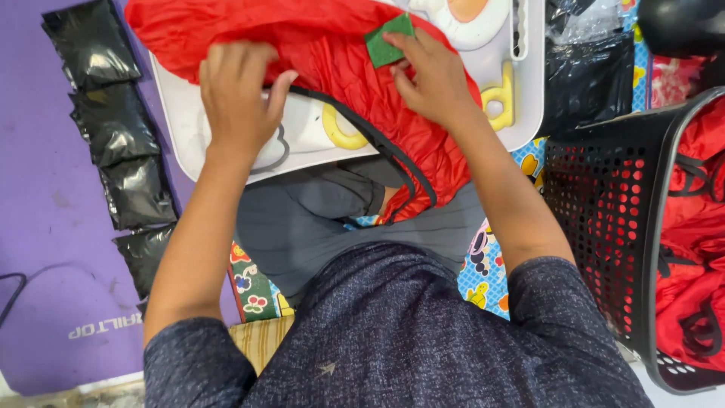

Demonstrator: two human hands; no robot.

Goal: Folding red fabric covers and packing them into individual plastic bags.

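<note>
The left hand (238,94) gripped the red cloth (340,68) at upper centre of the frame, fingers curled together on a fold. The right hand (430,75) pinched a green patch (387,41) against the cloth, though the fingertips were partly hidden. The cloth draped over a white tray (302,136). Black packets (113,128) lay at left, a black basket (604,204) at right.

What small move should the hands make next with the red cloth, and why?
Probably the right hand should press the green patch flat onto the red cloth; it pinches the patch there, while the left hand grips the bunched cloth beside it.
</note>
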